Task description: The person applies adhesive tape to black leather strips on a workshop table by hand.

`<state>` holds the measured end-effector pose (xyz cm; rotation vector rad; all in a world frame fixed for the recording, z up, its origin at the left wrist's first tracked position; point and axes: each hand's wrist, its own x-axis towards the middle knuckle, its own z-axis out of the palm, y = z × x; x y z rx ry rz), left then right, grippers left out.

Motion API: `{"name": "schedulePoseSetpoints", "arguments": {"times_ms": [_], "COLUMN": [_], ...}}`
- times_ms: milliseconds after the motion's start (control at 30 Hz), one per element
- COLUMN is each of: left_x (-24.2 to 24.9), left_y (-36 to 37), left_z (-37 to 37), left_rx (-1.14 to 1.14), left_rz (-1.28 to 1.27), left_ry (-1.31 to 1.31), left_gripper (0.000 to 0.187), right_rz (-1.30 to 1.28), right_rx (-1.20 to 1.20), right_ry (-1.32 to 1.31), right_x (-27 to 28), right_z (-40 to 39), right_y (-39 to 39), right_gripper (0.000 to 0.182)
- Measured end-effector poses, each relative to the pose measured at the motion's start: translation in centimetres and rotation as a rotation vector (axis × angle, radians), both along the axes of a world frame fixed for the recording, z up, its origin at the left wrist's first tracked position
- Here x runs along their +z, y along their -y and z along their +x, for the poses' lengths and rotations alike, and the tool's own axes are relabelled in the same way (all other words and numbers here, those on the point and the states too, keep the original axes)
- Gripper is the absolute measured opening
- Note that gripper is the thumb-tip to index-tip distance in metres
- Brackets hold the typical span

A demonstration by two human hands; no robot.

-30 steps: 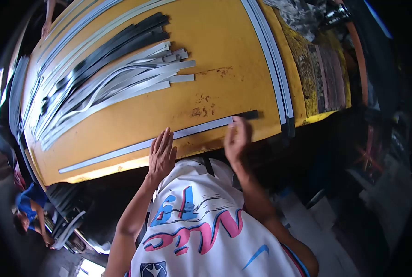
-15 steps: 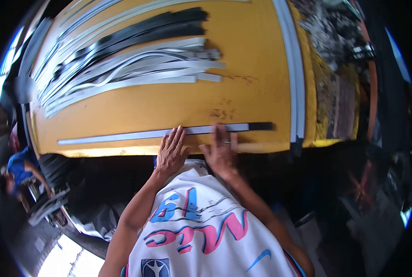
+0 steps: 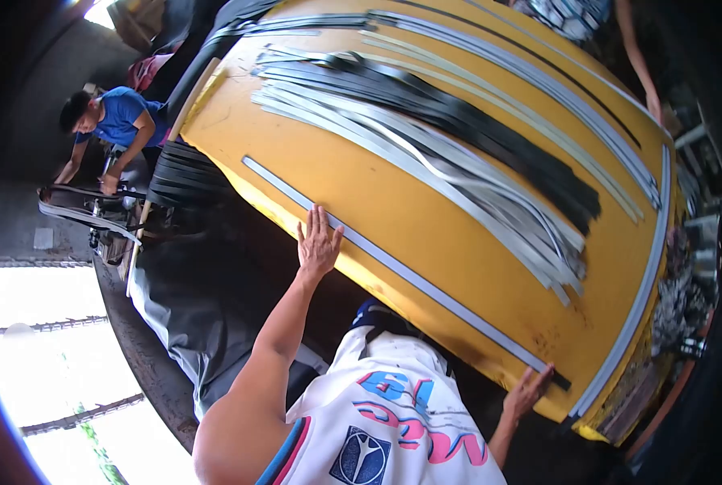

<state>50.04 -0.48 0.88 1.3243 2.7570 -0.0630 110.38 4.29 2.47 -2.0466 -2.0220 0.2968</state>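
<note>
Grey strip (image 3: 401, 271) — left hand (image 3: 318, 242) flat, right hand (image 3: 527, 392) pinning.

One yellow table (image 3: 425, 234); one lone grey strip (image 3: 393, 267); two hands; two other people.

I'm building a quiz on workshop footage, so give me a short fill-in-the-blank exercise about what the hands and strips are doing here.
1. The left hand lies flat with its fingers ____ on the long grey strip.
2. The right hand touches the strip at its ____ end.
3. The table top is painted ____.
4. Beyond the strip lies a pile of loose strips, grey and ____.

Missing words: spread; black; yellow; black
</note>
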Motion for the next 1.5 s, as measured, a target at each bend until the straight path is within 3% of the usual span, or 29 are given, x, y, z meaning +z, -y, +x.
{"name": "schedulePoseSetpoints", "arguments": {"times_ms": [33,100,167,300,433,500,533,567,633,667,700,733,767,800,833,867,967,1033,1233,1367,1500], "left_x": [-0.2,-0.9,-0.8,-2.6,-3.0,-2.0,-1.2,-1.2,-2.2,-1.5,-1.9,-1.1,-1.6,-1.8,1.3,1.1,1.3,1.9,1.9,0.7,-1.5], "left_y": [-0.3,-0.8,-1.4,-2.2,-3.6,-3.4,-3.5,-3.3,-3.7,-4.3,-4.2,-4.0,-3.1,-1.4,-0.7,0.6,1.4,1.6,1.6,0.2,-1.3], "left_z": [-3.4,-10.4,-16.6,-26.7,-31.3,-30.4,-30.5,-30.1,-26.7,-22.8,-18.3,-12.9,-7.2,-1.4,4.0,7.7,11.2,11.8,11.9,7.9,-1.3], "left_rx": [0.053,0.114,0.183,0.310,0.391,0.381,0.386,0.397,0.338,0.271,0.106,-0.036,-0.223,-0.369,-0.448,-0.500,-0.531,-0.513,-0.436,-0.092,0.185], "left_rz": [0.013,0.000,0.022,0.029,0.002,-0.012,-0.006,0.005,0.199,0.243,0.297,0.266,0.424,0.323,0.165,0.123,0.077,0.044,0.006,0.079,0.193], "left_ry": [-0.017,-0.010,0.032,0.041,0.020,0.054,0.063,0.056,-0.058,-0.026,-0.017,0.142,0.239,0.414,0.456,0.501,0.475,0.387,0.335,0.207,0.183], "left_gripper": [0.081,0.085,0.087,0.095,0.102,0.100,0.098,0.098,0.090,0.083,0.080,0.076,0.074,0.072,0.071,0.072,0.075,0.077,0.079,0.083,0.090], "right_rz": [-0.020,-0.068,-0.237,-0.140,-0.482,-0.465,-0.345,-0.225,0.075,0.008,-0.003,-0.102,-0.185,-0.188,-0.190,-0.124,-0.099,-0.118,-0.101,-0.159,-0.147], "right_rx": [-0.033,-0.110,-0.241,-0.188,-0.321,-0.307,-0.285,-0.260,-0.008,0.135,0.264,0.364,0.514,0.636,0.762,0.807,0.865,0.749,0.449,0.218,0.037], "right_ry": [0.033,-0.197,-0.102,-0.164,0.083,0.509,0.492,0.468,0.146,-0.085,-0.039,-0.175,-0.154,-0.159,-0.164,-0.073,-0.026,-0.009,0.144,0.226,0.256], "right_x": [0.0,-0.8,1.3,-1.3,1.4,3.5,2.9,1.3,-2.3,-1.8,-1.2,1.1,1.3,0.8,-0.2,-1.4,-1.8,-1.8,-0.9,-0.8,-0.9], "right_z": [0.0,1.4,0.8,3.2,0.6,-4.2,-5.7,-7.4,-12.8,-17.7,-23.0,-28.3,-31.5,-33.9,-35.2,-35.4,-32.8,-29.2,-10.3,-1.3,1.6], "right_y": [0.0,-0.6,-1.4,-1.9,-4.2,-5.8,-6.2,-6.3,-5.7,-4.9,-3.3,-1.6,-0.4,0.7,1.3,1.9,1.5,1.6,1.3,1.5,0.9], "right_gripper": [0.061,0.059,0.055,0.055,0.064,0.069,0.067,0.065,0.061,0.065,0.069,0.071,0.074,0.073,0.073,0.074,0.074,0.075,0.071,0.066,0.063]}}
